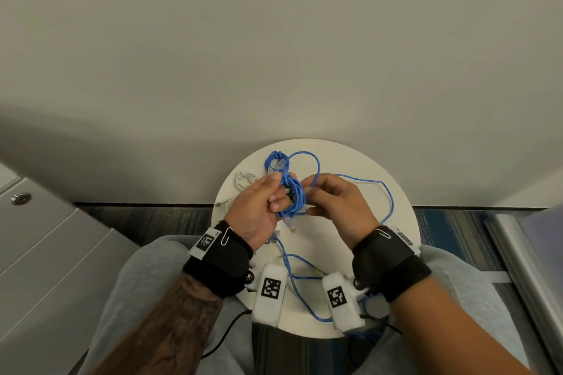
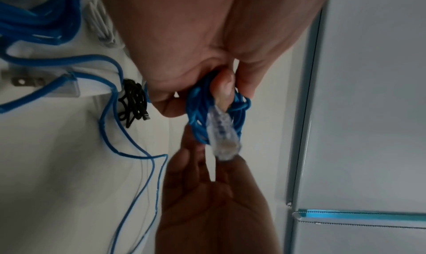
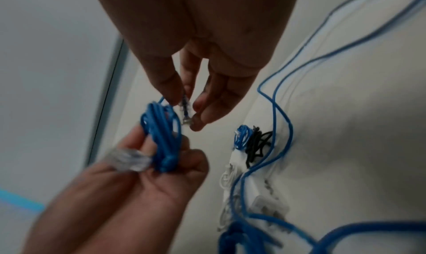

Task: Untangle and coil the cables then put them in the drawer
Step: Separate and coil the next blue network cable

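My left hand (image 1: 278,192) grips a coiled blue network cable (image 1: 294,195) above a round white table (image 1: 350,161). One clear plug (image 2: 222,135) of the coil sticks out past my left fingers (image 2: 222,86). My right hand (image 1: 309,199) is just right of the coil and pinches the cable's other clear plug (image 3: 185,112) between thumb and fingers. A second small blue coil (image 1: 275,161) lies at the table's far side. A long loose blue cable (image 1: 388,195) loops across the table and off its near edge. A black cable bundle (image 3: 258,145) lies beside the small coil.
A coiled white cable (image 1: 245,179) lies at the table's left, with a white plug adapter (image 2: 20,81) near it. A grey drawer cabinet (image 1: 45,237) with a round lock (image 1: 19,198) stands to the left. A pale wall is close behind the table.
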A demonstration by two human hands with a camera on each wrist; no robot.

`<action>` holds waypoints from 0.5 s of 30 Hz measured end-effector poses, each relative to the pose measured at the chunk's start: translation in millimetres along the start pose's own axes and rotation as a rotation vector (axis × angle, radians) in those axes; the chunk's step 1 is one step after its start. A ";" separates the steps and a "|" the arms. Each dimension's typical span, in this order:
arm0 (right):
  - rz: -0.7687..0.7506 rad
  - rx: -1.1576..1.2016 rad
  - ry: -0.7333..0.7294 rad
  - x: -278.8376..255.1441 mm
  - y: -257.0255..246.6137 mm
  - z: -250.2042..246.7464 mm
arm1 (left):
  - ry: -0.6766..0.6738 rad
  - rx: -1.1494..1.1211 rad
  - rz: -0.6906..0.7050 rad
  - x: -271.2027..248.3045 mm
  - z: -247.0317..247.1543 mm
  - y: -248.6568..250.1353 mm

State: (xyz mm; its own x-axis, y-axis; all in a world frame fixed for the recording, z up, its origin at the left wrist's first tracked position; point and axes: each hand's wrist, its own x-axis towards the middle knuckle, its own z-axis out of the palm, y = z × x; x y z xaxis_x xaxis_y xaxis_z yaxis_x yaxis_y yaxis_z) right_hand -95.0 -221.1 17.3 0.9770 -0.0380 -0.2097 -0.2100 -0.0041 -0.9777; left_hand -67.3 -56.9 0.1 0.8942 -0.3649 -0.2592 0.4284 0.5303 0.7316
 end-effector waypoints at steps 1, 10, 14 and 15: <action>0.046 0.110 -0.005 -0.6 -1.1 -0.3 | 0.001 0.030 -0.003 0.2 0.4 -0.3; 0.144 0.134 -0.083 -2.3 -1.7 -1.6 | 0.021 0.193 0.015 -3.0 5.4 -4.5; 0.068 0.017 -0.221 -3.9 4.0 3.6 | 0.022 0.228 0.039 -4.8 11.1 -3.8; 0.050 -0.017 -0.203 -3.6 6.0 5.9 | 0.014 0.225 0.039 -5.9 12.2 -5.0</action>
State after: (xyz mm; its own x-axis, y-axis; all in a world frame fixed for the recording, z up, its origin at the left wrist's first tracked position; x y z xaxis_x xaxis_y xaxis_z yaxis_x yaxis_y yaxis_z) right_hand -99.6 -215.2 12.1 0.9524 0.1633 -0.2576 -0.2572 -0.0238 -0.9661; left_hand -76.2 -66.8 5.7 0.9120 -0.3357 -0.2355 0.3551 0.3594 0.8630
